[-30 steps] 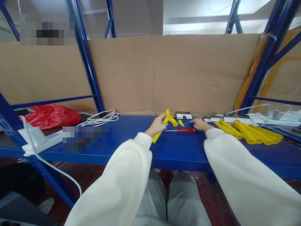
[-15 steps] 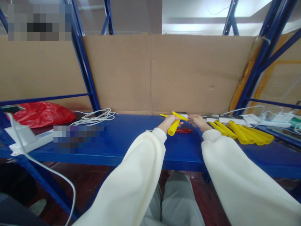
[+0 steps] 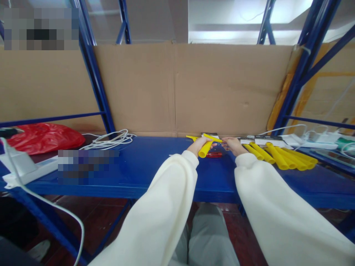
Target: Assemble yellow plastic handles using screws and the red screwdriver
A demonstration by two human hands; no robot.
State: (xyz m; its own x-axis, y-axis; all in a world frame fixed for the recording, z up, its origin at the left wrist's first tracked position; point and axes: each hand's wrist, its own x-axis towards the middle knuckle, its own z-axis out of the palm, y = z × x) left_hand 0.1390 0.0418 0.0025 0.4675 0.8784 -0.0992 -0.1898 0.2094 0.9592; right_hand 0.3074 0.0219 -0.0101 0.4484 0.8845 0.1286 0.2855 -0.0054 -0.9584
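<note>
My left hand [image 3: 196, 146] is closed around a yellow tool-like piece [image 3: 205, 149] with splayed arms. One thick, round-ended arm points toward me, and a thinner one reaches right toward my other hand. Close by, my right hand [image 3: 233, 145] has its fingers drawn together at the tip of that thinner arm; whatever they pinch is too small to make out. Under the hands, a red screwdriver-like handle [image 3: 214, 155] lies on the blue shelf [image 3: 155, 166]. Several yellow tapered tubes [image 3: 285, 157] lie side by side just right of my right wrist.
A cardboard panel [image 3: 138, 88] stands along the back, between blue metal posts [image 3: 97, 74]. To the left are a coiled white cable [image 3: 116, 138], a red plastic bag [image 3: 47, 138] and a white power strip [image 3: 33, 171]. White boxes [image 3: 267, 141] sit behind the tubes.
The view has shifted slightly, so everything sits a little further left. Both hands keep nearly the same pose around the yellow piece.
</note>
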